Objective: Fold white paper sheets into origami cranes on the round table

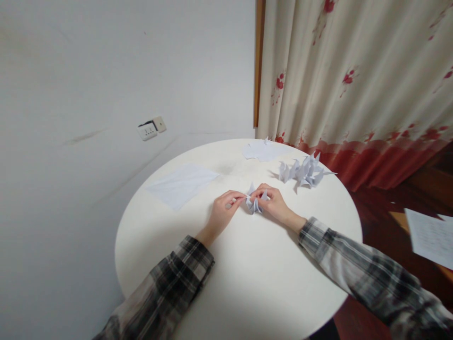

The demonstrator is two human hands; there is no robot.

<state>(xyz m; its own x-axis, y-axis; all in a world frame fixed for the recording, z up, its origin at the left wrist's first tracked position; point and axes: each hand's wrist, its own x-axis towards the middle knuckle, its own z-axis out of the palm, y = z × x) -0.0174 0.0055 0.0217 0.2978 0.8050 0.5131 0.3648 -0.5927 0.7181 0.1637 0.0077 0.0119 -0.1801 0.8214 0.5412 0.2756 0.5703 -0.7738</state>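
Observation:
Between my two hands is a small folded white paper crane [253, 206], resting on or just above the round white table [244, 283]. My left hand [225, 207] pinches a thin pointed tip on the crane's left side between thumb and forefinger. My right hand [272, 200] grips the crane's body from the right, with its fingers partly covering the paper. Several more folded paper cranes [307, 171] stand bunched together to the right, beyond my right hand.
A flat creased paper sheet [184, 184] lies at the table's left. More loose paper [264, 150] lies near the far edge. A wall with a socket [147, 131] borders the left; a floral curtain [318, 94] hangs behind. Written sheets [430, 238] sit off the table at right.

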